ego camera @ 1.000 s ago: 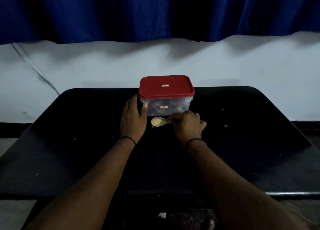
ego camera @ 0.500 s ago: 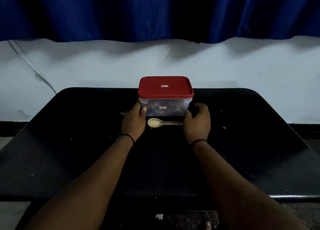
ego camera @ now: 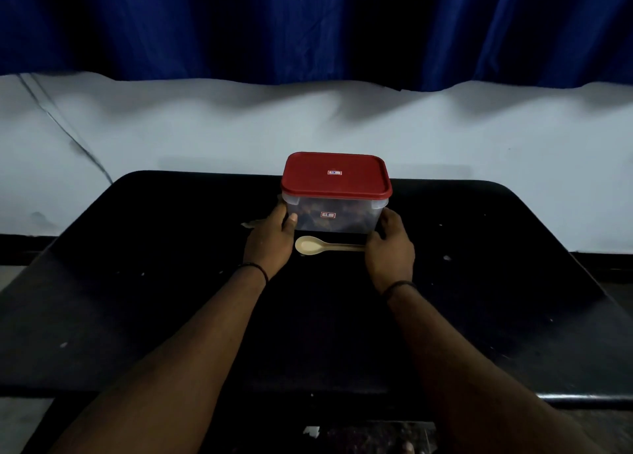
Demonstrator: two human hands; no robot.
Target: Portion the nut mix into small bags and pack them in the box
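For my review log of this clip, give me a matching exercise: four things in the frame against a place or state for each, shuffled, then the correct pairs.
Things:
1. lid
2. spoon
3. left hand
4. right hand

Places or states:
A. lies flat on the black table, in front of the container
B. holds the container's right side
C. red, closed on the container
D. holds the container's left side, thumb on its front

Pairs: 1-C, 2-A, 3-D, 4-B

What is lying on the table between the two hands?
A pale spoon lies on the black table between the left hand and right hand, just in front of the red-lidded container. The head view shows it.
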